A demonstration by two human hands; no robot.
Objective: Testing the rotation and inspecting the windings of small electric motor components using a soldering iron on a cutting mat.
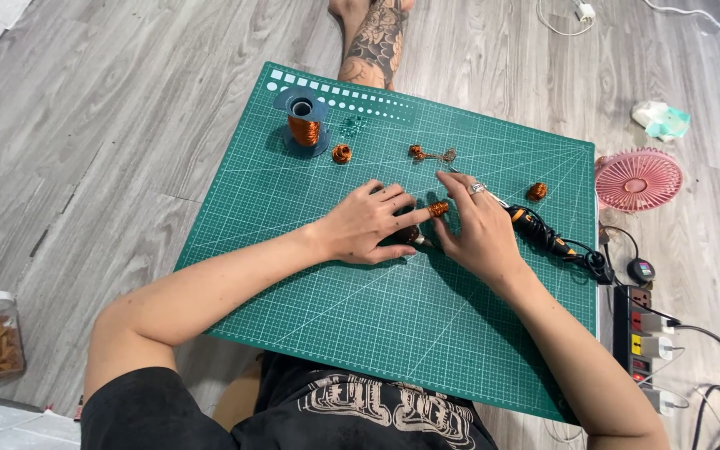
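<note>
- Where the two hands meet at mid-frame, a small copper wire coil (438,208) sits between the fingertips; left hand (366,225) lies flat over a dark object, forefinger touching the coil; right hand (478,223) curls over it, seemingly pinching; exact grip cannot be told.
- Judged light, springy and easily deformed; best held lightly by its sides, not squeezed.
- Green cutting mat (360,325) on the floor carries everything; wire spool (303,123) upper left; a soldering iron (543,233) lies just right of the right hand; pink fan (639,179) at right edge.
</note>
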